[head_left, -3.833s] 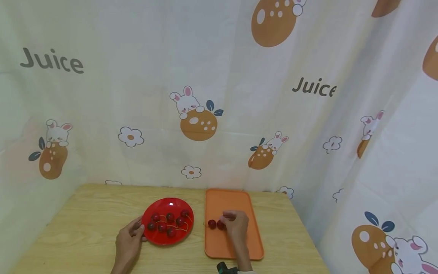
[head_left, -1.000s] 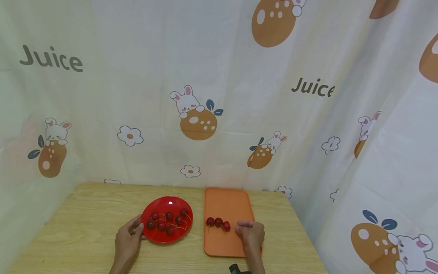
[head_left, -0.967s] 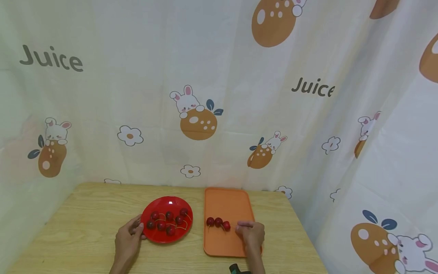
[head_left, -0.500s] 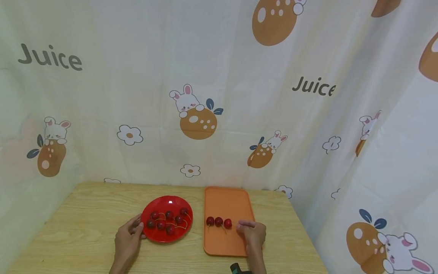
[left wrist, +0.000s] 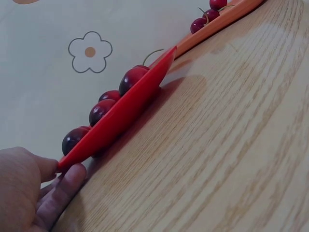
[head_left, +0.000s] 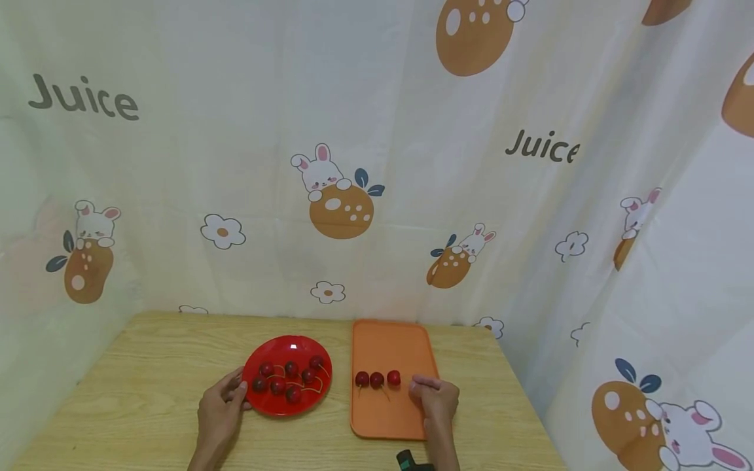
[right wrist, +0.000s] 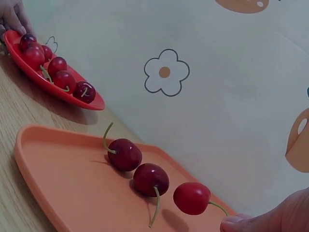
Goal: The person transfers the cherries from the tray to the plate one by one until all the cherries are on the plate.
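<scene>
Red cherry [right wrist: 192,198], glossy, plump | right fingers [head_left: 429,382] pinch its green stem [right wrist: 219,207] | left fingers [left wrist: 62,192] pinch plate [left wrist: 128,116] edge

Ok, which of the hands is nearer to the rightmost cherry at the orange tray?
Right. The right hand is just to the right of that cherry, pinching its stem; the left hand is farther away, to the left, gripping the left rim of the red plate.
</scene>
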Action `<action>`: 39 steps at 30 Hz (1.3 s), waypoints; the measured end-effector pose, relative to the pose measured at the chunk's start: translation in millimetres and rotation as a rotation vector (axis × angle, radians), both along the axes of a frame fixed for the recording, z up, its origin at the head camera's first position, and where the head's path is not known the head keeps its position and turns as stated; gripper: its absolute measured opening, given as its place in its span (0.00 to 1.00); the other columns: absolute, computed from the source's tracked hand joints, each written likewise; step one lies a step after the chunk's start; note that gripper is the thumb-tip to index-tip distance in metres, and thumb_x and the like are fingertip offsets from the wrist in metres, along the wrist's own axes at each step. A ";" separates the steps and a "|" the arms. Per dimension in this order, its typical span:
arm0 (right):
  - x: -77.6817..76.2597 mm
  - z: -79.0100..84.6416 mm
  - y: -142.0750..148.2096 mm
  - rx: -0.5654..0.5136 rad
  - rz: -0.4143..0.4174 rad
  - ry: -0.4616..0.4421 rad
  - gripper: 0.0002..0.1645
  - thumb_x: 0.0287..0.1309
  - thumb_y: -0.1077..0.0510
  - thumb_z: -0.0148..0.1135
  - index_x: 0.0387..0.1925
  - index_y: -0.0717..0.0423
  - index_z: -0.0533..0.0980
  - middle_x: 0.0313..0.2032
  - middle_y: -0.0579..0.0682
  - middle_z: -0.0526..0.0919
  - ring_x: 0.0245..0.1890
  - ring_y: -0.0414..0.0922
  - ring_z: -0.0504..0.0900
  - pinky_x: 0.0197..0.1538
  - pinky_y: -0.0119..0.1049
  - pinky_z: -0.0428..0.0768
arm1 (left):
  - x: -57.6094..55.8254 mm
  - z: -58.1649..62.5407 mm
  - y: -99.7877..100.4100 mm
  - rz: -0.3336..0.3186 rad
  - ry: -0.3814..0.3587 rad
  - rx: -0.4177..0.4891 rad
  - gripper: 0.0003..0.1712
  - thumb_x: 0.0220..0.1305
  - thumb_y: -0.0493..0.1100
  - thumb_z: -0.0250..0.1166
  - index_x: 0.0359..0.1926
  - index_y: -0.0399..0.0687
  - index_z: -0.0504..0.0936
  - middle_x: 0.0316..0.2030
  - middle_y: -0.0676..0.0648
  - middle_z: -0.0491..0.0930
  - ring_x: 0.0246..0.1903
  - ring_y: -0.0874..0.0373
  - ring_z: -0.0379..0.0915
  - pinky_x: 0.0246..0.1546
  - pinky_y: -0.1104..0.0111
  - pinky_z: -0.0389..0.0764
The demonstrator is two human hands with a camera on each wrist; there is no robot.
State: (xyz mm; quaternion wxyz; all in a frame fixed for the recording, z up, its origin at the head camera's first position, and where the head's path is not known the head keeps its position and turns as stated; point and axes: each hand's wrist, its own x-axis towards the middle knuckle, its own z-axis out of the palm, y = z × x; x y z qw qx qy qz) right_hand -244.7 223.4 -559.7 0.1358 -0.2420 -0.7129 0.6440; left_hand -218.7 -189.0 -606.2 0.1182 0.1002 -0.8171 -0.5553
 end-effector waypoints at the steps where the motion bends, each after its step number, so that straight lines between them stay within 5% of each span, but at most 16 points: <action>1: -0.9 -0.9 0.0 -0.009 0.001 0.003 0.07 0.52 0.77 0.76 0.36 0.73 0.90 0.28 0.57 0.93 0.26 0.37 0.88 0.32 0.25 0.84 | -0.1 0.1 -0.1 -0.001 -0.001 0.005 0.25 0.81 0.34 0.61 0.74 0.33 0.76 0.60 0.26 0.84 0.26 0.64 0.87 0.32 0.78 0.85; 13: -2.4 0.0 -1.6 -0.070 0.005 0.006 0.07 0.58 0.76 0.74 0.39 0.74 0.88 0.35 0.64 0.93 0.27 0.40 0.89 0.32 0.28 0.86 | 0.5 1.4 -0.6 -0.001 -0.014 0.007 0.25 0.81 0.33 0.60 0.75 0.33 0.75 0.60 0.25 0.83 0.26 0.64 0.87 0.31 0.78 0.85; 25: -2.7 -0.3 -4.5 -0.091 -0.010 0.005 0.07 0.56 0.75 0.74 0.38 0.71 0.90 0.30 0.55 0.93 0.27 0.39 0.88 0.33 0.27 0.85 | 0.9 2.3 0.5 0.002 -0.016 -0.004 0.25 0.81 0.34 0.60 0.74 0.33 0.76 0.60 0.26 0.84 0.26 0.63 0.87 0.32 0.79 0.84; 39: -3.1 8.7 -14.0 -0.085 0.019 0.000 0.10 0.58 0.73 0.76 0.43 0.72 0.89 0.40 0.61 0.93 0.33 0.39 0.87 0.36 0.27 0.85 | -0.6 3.3 1.8 0.002 -0.021 0.000 0.25 0.81 0.33 0.59 0.74 0.33 0.76 0.60 0.25 0.83 0.27 0.61 0.87 0.30 0.78 0.84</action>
